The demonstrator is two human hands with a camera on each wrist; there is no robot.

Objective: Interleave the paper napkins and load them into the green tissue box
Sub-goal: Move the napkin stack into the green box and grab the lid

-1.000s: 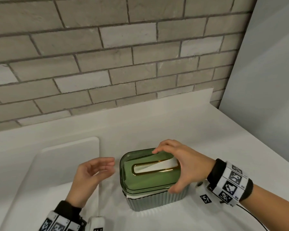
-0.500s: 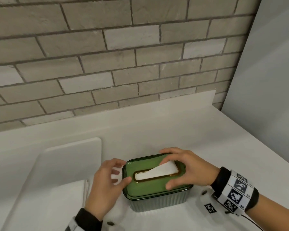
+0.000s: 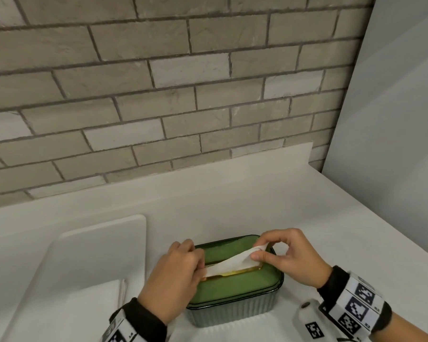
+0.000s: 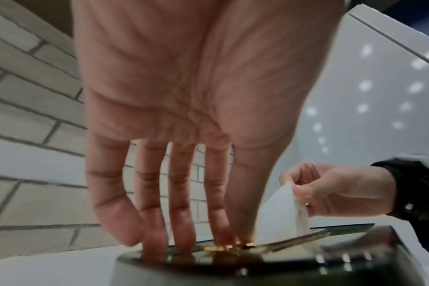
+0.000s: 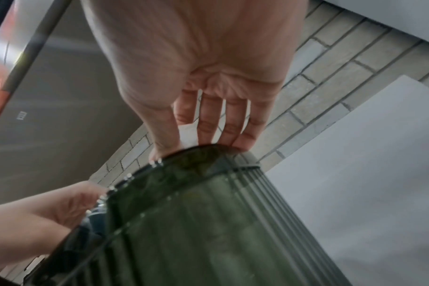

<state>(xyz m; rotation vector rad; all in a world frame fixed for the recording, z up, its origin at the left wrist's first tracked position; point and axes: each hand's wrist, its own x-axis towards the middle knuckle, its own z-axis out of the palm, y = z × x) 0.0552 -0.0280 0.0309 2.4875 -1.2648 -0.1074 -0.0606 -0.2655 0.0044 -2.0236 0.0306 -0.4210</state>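
Observation:
The green tissue box point(image 3: 235, 287) stands on the white counter with its lid on. A white napkin point(image 3: 232, 264) comes up out of the gold-rimmed slot. My right hand point(image 3: 257, 253) pinches the napkin's right corner between thumb and forefinger and holds it raised over the lid's right end. My left hand point(image 3: 198, 265) rests with fairly straight fingers on the lid's left end. In the left wrist view its fingertips point(image 4: 184, 243) press on the lid by the slot, beside the napkin point(image 4: 279, 216). The right wrist view shows the ribbed box wall point(image 5: 208, 222) below my right hand point(image 5: 181, 139).
A white tray point(image 3: 89, 248) lies left of the box, with a flat stack of white napkins point(image 3: 97, 299) on its near part. A brick wall point(image 3: 183, 95) backs the counter point(image 3: 307, 206). A grey panel point(image 3: 393, 119) closes the right side.
The lid has gone down flush on the box. My left hand came in from the left onto the lid. My right hand shifted from gripping the lid to pinching and lifting the napkin.

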